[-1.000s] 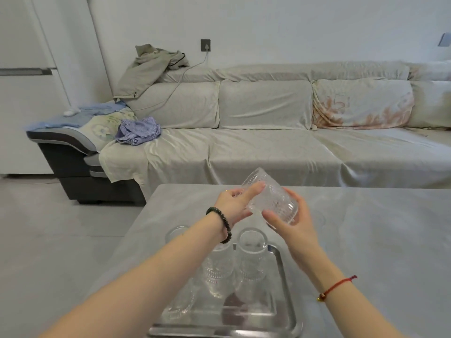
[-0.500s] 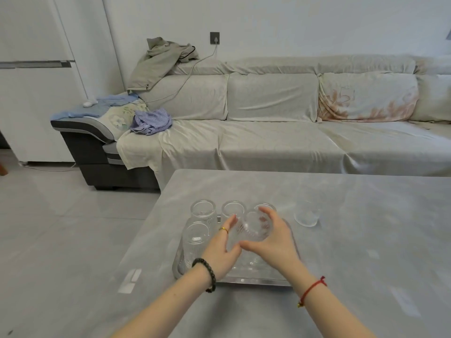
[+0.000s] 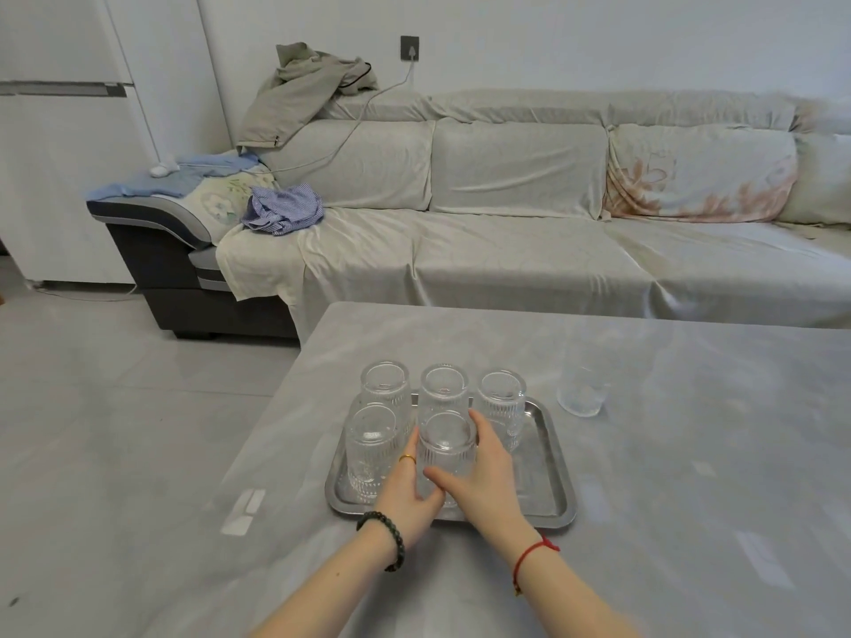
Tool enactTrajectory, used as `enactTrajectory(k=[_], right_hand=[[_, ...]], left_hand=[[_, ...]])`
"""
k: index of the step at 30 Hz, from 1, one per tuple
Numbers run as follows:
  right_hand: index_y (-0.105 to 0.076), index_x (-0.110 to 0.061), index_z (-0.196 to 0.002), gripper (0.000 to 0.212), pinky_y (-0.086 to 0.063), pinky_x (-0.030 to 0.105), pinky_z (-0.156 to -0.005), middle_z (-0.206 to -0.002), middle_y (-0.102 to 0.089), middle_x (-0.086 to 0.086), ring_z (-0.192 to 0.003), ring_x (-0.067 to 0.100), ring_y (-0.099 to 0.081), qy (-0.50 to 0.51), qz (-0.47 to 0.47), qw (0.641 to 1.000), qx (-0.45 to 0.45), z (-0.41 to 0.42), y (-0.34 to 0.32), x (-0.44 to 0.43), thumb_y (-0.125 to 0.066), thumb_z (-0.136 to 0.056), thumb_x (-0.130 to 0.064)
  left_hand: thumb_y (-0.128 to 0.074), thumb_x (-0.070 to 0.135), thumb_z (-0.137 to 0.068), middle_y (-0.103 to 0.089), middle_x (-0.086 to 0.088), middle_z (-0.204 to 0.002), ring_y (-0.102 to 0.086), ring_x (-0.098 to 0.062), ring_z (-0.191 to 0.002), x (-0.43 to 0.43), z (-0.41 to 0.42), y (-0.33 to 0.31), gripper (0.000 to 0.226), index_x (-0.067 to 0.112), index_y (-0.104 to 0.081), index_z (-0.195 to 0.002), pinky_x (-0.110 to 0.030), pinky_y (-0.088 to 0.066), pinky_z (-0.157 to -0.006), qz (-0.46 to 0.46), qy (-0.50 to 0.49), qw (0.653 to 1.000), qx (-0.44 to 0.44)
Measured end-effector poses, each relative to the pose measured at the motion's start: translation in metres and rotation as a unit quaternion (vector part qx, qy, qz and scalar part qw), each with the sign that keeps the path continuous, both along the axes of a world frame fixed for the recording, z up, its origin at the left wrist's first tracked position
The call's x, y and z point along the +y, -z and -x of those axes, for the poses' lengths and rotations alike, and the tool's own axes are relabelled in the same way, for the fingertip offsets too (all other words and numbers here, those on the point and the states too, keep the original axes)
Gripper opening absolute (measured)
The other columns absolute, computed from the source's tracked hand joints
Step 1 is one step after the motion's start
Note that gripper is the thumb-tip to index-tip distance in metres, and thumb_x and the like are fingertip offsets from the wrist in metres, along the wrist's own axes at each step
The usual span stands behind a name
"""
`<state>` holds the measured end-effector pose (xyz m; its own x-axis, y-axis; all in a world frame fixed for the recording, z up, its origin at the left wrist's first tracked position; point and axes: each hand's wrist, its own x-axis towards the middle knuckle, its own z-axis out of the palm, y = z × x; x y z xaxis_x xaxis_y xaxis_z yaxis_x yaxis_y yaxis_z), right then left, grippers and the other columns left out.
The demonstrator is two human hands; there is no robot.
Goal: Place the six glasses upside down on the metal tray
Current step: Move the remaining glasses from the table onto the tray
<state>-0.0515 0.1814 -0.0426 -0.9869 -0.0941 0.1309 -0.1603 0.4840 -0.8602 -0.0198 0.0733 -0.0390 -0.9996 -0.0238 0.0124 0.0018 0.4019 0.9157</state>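
Note:
A metal tray [image 3: 548, 476] lies on the grey table. Three ribbed glasses stand upside down along its far row: left [image 3: 385, 389], middle [image 3: 444, 389], right [image 3: 502, 398]. A fourth [image 3: 370, 446] stands upside down at the near left. Both hands wrap a fifth glass [image 3: 445, 442], upside down in the near middle of the tray; my left hand [image 3: 405, 490] is on its left side and my right hand [image 3: 483, 481] on its right. One more glass [image 3: 581, 389] stands upright on the table, right of the tray.
The table's left edge [image 3: 276, 407] runs close to the tray. A cloth-covered sofa [image 3: 529, 250] with loose clothes on it stands behind the table. The tray's near right corner holds no glass.
The glass, held tilted in the air a second ago, has come down upside down onto the tray's near middle. Both hands stayed on it. The head camera drew back.

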Motion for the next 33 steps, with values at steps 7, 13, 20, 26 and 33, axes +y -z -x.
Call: enactTrajectory(k=[7,13,20,26,33], right_hand=[[-0.038,-0.015,-0.132,0.087,-0.038,0.041,-0.106,-0.133,-0.052,0.002,-0.124,0.019,-0.046,0.000,0.006,1.000,-0.020,0.001,0.016,0.000,-0.079,-0.058,-0.034],[-0.041,-0.012,-0.131,0.076,-0.044,0.027,-0.098,-0.119,-0.050,-0.003,-0.113,0.016,-0.051,-0.080,0.053,0.992,-0.084,0.012,-0.008,0.039,-0.080,-0.065,-0.017],[-0.046,-0.009,-0.120,0.053,-0.048,0.024,-0.075,-0.110,-0.053,0.012,-0.093,0.024,-0.057,0.174,0.130,0.976,-0.011,0.055,-0.020,0.124,-0.072,-0.074,-0.016],[-0.020,-0.011,-0.138,0.088,-0.035,0.043,-0.108,-0.142,-0.034,0.016,-0.129,0.031,-0.038,0.208,0.084,0.973,-0.058,0.105,0.005,0.147,-0.075,-0.071,-0.022],[-0.021,-0.005,-0.136,0.091,-0.028,0.039,-0.112,-0.143,-0.035,0.015,-0.132,0.029,-0.034,0.246,0.103,0.961,-0.065,0.149,0.026,0.142,-0.079,-0.067,-0.020]], left_hand=[[-0.051,0.011,-0.083,-0.029,0.023,-0.129,-0.044,0.022,-0.083,-0.009,-0.024,0.005,0.069,0.026,-0.013,-0.139,-0.010,-0.046,-0.083,0.025,0.002,1.000,0.017],[-0.047,0.044,-0.077,-0.051,0.033,-0.121,-0.051,0.009,-0.111,-0.069,-0.046,0.010,0.040,0.056,-0.044,-0.116,-0.002,-0.033,-0.094,0.086,-0.017,0.983,0.159],[-0.056,0.071,-0.061,-0.025,-0.004,-0.151,-0.025,-0.021,-0.137,-0.114,-0.021,0.021,0.106,0.017,-0.013,-0.142,-0.033,-0.019,-0.113,0.242,-0.077,0.966,-0.040],[-0.016,0.098,-0.024,-0.007,0.005,-0.155,-0.004,-0.007,-0.141,-0.105,-0.009,0.029,0.143,0.022,0.006,-0.142,-0.029,0.007,-0.115,0.390,-0.007,0.918,-0.072],[-0.009,0.097,-0.028,-0.005,0.008,-0.154,0.005,0.008,-0.124,-0.108,-0.003,0.036,0.138,0.020,0.007,-0.142,-0.027,0.009,-0.114,0.406,-0.004,0.912,-0.059]])
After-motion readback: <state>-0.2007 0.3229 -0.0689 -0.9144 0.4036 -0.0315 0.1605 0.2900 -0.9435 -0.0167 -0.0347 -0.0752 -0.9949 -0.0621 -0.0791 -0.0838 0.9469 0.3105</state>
